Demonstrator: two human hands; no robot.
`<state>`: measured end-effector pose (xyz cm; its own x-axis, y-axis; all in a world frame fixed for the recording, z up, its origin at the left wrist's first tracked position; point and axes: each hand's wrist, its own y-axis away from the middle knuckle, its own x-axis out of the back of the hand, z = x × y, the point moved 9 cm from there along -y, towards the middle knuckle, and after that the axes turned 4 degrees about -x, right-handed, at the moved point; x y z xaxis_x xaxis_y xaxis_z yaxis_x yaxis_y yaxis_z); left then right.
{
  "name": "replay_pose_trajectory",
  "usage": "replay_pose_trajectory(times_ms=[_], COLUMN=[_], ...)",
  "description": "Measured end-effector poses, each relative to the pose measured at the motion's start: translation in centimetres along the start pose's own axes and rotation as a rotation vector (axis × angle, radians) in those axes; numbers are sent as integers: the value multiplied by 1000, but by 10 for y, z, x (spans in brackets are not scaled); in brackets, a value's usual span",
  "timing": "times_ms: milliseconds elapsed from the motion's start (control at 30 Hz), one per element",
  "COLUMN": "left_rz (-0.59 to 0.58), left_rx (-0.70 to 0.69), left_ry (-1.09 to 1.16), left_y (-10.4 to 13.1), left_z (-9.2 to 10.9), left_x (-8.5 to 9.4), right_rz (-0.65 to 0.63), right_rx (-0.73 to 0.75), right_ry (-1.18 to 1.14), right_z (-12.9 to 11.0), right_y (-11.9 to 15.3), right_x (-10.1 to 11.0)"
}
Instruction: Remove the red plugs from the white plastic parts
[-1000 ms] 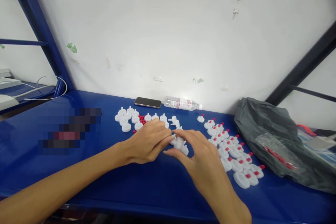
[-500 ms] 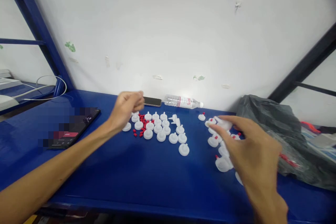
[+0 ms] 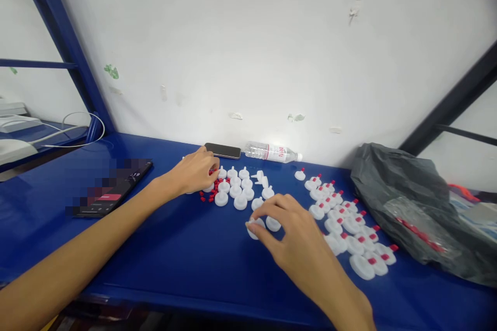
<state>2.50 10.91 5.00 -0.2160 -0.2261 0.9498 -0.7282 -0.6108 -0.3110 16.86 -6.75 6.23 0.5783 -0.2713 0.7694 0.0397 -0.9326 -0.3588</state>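
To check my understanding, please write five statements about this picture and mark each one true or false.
1. The left hand is at the small red caps. True.
2. The right hand touches a white piece. True.
3. The bottle stands upright. False: the bottle lies on its side.
4. The dark bag lies left of the bottle. False: the dark bag lies right of it.
5. The phone beside the bottle has a dark screen. True.

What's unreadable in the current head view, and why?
All head view:
What the left hand holds, if anything: hidden by the hand itself.
White lids by it: some partly covered by that hand.
Left phone: screen partly pixelated.
Bottle: label text too small.
Dark bag: cut off by right edge.
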Motion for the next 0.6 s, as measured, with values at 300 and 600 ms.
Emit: replay_pose_trajectory(times_ms=[300, 600], left_rz=[-19, 61], left_rx=[21, -25], left_ry=[-41, -49], left_y=[0, -1], left_z=[4, 21], left_x=[2, 19], right_rz=[23, -82], right_rx=[-159, -588], right_ry=[237, 370], right_z=[37, 134], right_y=[-7, 55], right_x=[24, 99])
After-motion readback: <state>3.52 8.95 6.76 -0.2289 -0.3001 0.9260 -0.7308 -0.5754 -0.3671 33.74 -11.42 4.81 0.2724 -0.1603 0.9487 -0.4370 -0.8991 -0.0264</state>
